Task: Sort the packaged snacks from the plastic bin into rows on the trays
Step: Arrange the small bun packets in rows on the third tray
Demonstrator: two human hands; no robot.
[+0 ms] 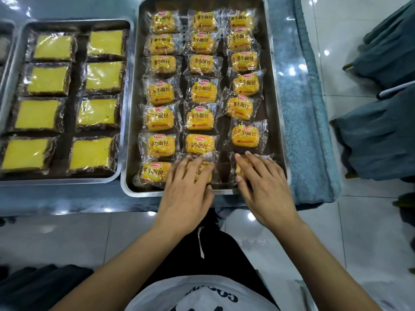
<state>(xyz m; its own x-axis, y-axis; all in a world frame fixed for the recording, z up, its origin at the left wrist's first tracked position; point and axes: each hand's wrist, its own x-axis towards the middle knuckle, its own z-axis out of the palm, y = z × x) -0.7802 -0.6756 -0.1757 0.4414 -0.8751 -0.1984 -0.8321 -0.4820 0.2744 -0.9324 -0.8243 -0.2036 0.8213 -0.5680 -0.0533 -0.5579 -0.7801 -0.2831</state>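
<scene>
Bread packets (203, 88): orange-yellow, clear wrappers, red logo, dark brown characters, small yellow label band. Right tray (143, 194): plain silver metal, dark inside. Left tray (56, 181): same silver. Cake slices (98, 112): bright yellow tops, dark brown edges, clear film with faint ring print. Tablecloth (305, 122): blue, paler scroll pattern. Floor tiles (370, 232): glossy white, grey joints. Chair covers (381, 140): dull teal. Shirt (202, 292): white, dark navy letters. Trousers (215, 254): black; drawstring (200, 243) white.
</scene>
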